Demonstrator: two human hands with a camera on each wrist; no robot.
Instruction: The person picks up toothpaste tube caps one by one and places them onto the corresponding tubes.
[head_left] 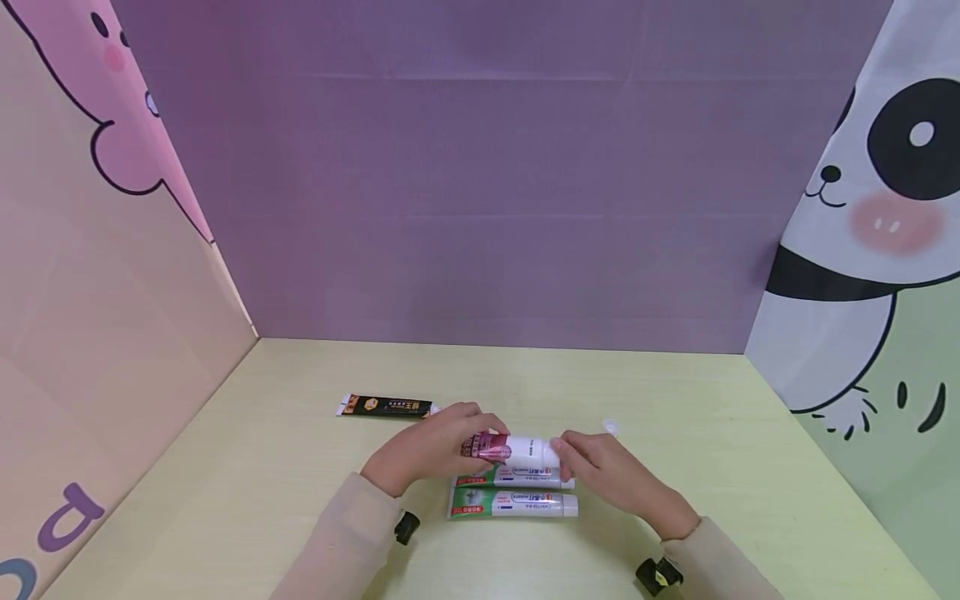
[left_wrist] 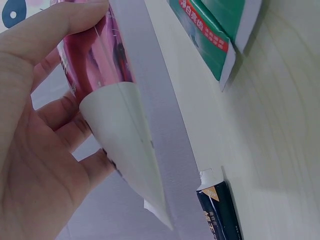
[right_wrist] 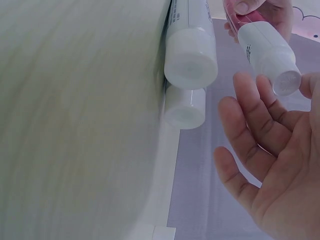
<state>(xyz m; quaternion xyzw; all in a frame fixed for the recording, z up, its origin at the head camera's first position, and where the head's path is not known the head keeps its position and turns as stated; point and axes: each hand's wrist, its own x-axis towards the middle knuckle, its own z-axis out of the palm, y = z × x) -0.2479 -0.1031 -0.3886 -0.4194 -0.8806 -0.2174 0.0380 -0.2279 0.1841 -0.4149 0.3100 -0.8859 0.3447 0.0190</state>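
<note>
In the head view my left hand (head_left: 435, 446) grips a pink-and-white toothpaste tube (head_left: 528, 452) by its pink part, thumb on the near side and fingers over the far side. It holds the tube level, cap to the right, over two green-and-white toothpaste tubes. My right hand (head_left: 618, 472) is at the cap end. In the right wrist view its thumb and index finger pinch the white cap (right_wrist: 287, 83), and the other fingers extend loosely below. The green-and-white tubes, a nearer one (head_left: 513, 505) and a farther one (head_left: 525, 477), lie side by side, caps to the right.
A black toothpaste tube (head_left: 386, 407) lies on the table behind my left hand. A small whitish round piece (head_left: 611, 427) sits beyond my right hand. The pale wooden table (head_left: 225, 492) is bounded by a purple back wall (head_left: 495, 208) and printed side panels.
</note>
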